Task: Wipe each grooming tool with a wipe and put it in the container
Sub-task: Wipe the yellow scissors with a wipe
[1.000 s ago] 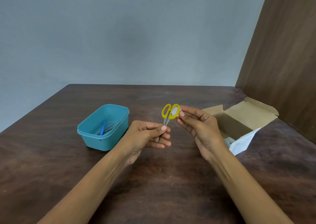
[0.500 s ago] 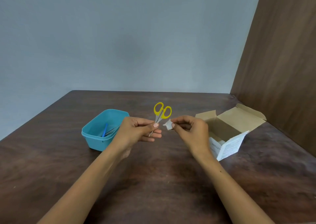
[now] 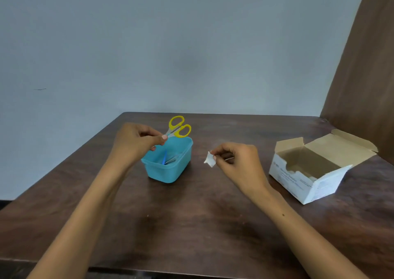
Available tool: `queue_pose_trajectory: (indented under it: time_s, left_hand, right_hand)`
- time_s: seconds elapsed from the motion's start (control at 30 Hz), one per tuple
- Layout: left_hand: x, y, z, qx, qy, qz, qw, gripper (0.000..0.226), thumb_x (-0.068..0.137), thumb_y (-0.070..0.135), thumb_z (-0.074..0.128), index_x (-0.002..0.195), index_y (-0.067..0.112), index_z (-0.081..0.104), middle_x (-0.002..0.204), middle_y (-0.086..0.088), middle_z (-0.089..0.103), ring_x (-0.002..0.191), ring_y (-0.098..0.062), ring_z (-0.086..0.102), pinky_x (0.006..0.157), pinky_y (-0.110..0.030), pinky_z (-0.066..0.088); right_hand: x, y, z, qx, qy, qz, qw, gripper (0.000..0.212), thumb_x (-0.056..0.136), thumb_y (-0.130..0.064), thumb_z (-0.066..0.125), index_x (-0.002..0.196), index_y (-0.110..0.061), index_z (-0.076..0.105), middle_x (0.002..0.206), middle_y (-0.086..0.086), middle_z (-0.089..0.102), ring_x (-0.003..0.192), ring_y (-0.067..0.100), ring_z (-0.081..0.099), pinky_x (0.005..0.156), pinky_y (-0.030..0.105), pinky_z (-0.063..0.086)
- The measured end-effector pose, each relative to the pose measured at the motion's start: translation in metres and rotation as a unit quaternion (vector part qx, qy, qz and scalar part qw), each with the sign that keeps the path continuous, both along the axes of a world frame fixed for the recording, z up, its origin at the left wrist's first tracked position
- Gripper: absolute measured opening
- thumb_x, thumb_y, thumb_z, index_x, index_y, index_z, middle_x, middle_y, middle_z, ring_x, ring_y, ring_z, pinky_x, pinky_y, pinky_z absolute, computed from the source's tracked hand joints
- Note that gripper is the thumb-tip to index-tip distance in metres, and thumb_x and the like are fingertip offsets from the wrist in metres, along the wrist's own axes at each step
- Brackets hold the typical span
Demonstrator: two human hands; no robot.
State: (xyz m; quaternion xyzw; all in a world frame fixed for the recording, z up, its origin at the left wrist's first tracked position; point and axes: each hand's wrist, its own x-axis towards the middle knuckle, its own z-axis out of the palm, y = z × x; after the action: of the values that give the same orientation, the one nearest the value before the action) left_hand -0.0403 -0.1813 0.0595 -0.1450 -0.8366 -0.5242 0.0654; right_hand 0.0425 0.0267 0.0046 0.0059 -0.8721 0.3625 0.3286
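Scissors [image 3: 178, 127], left-hand [image 3: 136, 142] pinched, moved over container [image 3: 168, 161]; right hand [image 3: 236, 161] pinches wipe [image 3: 210, 160] above brown table [image 3: 191, 225].

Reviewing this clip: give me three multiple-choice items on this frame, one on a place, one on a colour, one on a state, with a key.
1. Where are the scissors?
A. Lying in the cardboard box
B. Held by the left hand over the blue container
C. Flat on the table

2. What colour are the scissor handles?
A. Yellow
B. Red
C. Black

3. In what state is the cardboard box?
A. Taped shut
B. Crushed flat
C. Open, flaps up

Key:
1 B: the left hand pinches the scissors near the blades, above the blue container.
2 A: both finger loops are yellow.
3 C: its flaps stand open and the inside shows, while the right hand holds a small white wipe beside it.
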Motion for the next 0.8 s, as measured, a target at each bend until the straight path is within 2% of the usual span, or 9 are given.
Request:
queue_pose_trajectory:
  time_s: [0.13, 0.23, 0.33, 0.43, 0.67, 0.8]
  left_hand:
    - [-0.019, -0.004, -0.016, -0.063, 0.02, 0.06, 0.996, 0.011, 0.07, 0.025, 0.08, 0.064, 0.023, 0.071, 0.064, 0.001, 0.067, 0.076, -0.022, 0.063, 0.076, -0.033, 0.046]
    - [-0.023, 0.003, -0.026, -0.134, 0.052, 0.106, 0.984, 0.014, 0.07, 0.035, 0.078, 0.069, 0.022, 0.074, 0.07, 0.001, 0.069, 0.085, -0.024, 0.063, 0.087, -0.036, 0.042]
    - [-0.02, 0.016, -0.034, -0.188, 0.095, 0.138, 0.968, 0.013, 0.074, 0.037, 0.074, 0.072, 0.024, 0.075, 0.081, -0.001, 0.071, 0.094, -0.026, 0.058, 0.077, -0.031, 0.029]
    - [-0.019, 0.026, -0.044, -0.221, 0.126, 0.142, 0.957, 0.01, 0.076, 0.031, 0.071, 0.075, 0.023, 0.076, 0.091, -0.001, 0.069, 0.097, -0.024, 0.052, 0.076, -0.029, 0.023]
    - [-0.017, 0.035, -0.052, -0.269, 0.188, 0.147, 0.933, 0.018, 0.084, 0.036, 0.064, 0.09, 0.024, 0.075, 0.097, -0.002, 0.063, 0.096, -0.022, 0.049, 0.077, -0.029, 0.02]
    - [-0.008, 0.043, -0.054, -0.232, 0.259, 0.098, 0.932, 0.018, 0.087, 0.029, 0.062, 0.096, 0.019, 0.075, 0.098, -0.004, 0.064, 0.096, -0.024, 0.054, 0.082, -0.029, 0.026]
  right_hand:
    - [-0.012, -0.008, -0.007, -0.003, 0.016, 0.014, 1.0, 0.022, 0.076, 0.007, 0.064, 0.079, -0.012, 0.075, 0.067, -0.027, 0.06, 0.067, -0.009, 0.062, 0.065, 0.007, 0.05]
    - [-0.015, -0.007, -0.015, 0.002, 0.014, 0.012, 1.0, 0.023, 0.075, 0.009, 0.065, 0.076, -0.012, 0.074, 0.063, -0.031, 0.058, 0.069, -0.012, 0.062, 0.065, 0.006, 0.049]
    - [-0.017, -0.004, -0.019, 0.008, 0.01, 0.009, 1.0, 0.022, 0.075, 0.006, 0.067, 0.079, -0.014, 0.075, 0.066, -0.029, 0.059, 0.072, -0.011, 0.063, 0.066, 0.008, 0.051]
    - [-0.016, -0.001, -0.02, 0.004, 0.005, 0.008, 1.0, 0.021, 0.076, 0.004, 0.068, 0.081, -0.015, 0.075, 0.068, -0.028, 0.059, 0.078, -0.006, 0.064, 0.067, 0.009, 0.052]
    - [-0.015, 0.002, -0.02, 0.007, -0.018, -0.005, 1.0, 0.02, 0.078, 0.001, 0.068, 0.085, -0.016, 0.075, 0.071, -0.026, 0.059, 0.076, -0.01, 0.062, 0.07, 0.01, 0.052]
    - [-0.014, 0.003, -0.02, 0.016, -0.023, -0.018, 0.999, 0.019, 0.08, -0.001, 0.068, 0.086, -0.017, 0.075, 0.075, -0.018, 0.066, 0.074, -0.002, 0.065, 0.071, 0.017, 0.055]
